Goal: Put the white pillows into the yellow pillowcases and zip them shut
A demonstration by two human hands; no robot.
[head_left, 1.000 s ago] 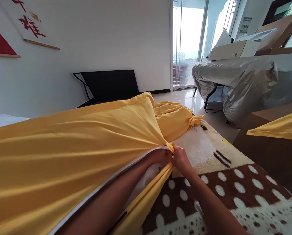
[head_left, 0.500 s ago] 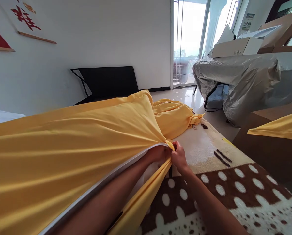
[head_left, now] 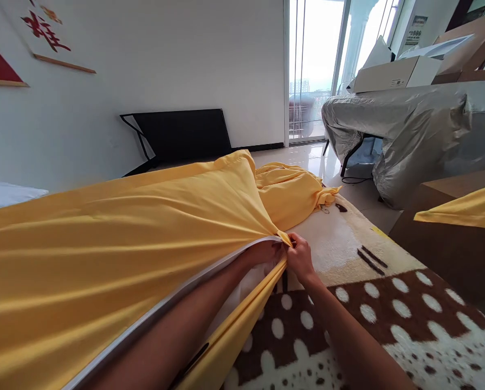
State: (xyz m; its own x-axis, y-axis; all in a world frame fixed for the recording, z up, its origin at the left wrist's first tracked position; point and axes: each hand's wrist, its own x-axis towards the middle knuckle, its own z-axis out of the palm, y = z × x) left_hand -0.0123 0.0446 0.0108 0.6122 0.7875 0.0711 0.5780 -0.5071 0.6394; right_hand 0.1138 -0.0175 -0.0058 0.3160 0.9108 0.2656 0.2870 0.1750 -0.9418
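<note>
A large yellow fabric cover point(head_left: 136, 238), probably a duvet cover, spreads across the left and middle of the view. Its long opening has a white edge. Through this opening reaches my left forearm, and my left hand point(head_left: 265, 252) is just inside, partly hidden by cloth, its curled fingers against the gathered fabric. My right hand point(head_left: 300, 255) pinches the bunched cloth from outside, close beside my left fingertips. Creases fan out from the gripped spot. White material shows inside the opening. Beyond my hands lies a crumpled heap of yellow cloth point(head_left: 289, 192).
Underneath is a brown and cream spotted blanket point(head_left: 368, 303). A cardboard box point(head_left: 441, 244) stands at the right, with a corner of yellow cloth point(head_left: 465, 208) over it. Behind are a plastic-covered table point(head_left: 413, 119) bearing boxes and a black folding frame point(head_left: 189, 132) by the wall.
The view has shifted slightly. Both hands keep almost the same place and hold on the cloth; the opening shows a little more white material inside.
</note>
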